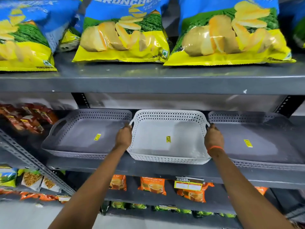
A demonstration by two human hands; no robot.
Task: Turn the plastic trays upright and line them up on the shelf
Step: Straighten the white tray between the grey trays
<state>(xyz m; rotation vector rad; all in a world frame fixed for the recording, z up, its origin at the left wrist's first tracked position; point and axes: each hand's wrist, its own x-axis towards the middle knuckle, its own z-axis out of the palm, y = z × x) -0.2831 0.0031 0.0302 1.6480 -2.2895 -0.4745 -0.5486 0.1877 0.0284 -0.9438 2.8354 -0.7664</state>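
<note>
A white perforated plastic tray [153, 139] lies upright, open side up, in the middle of the grey shelf [148, 169]. My left hand [123, 136] grips its left handle and my right hand [213, 136] grips its right handle. A grey tray stack [77, 138] sits upright to its left and another grey tray stack [264, 146] to its right, each with a yellow sticker inside. The three stand side by side along the shelf, the white one's front edge slightly past the shelf lip.
Large chip bags [122, 30] fill the shelf above. Red packets [28, 119] lie at the far left of the tray shelf. Orange tea packs [152, 185] and a price tag [189, 184] sit on the shelf below. A slotted metal upright [33, 161] runs diagonally at left.
</note>
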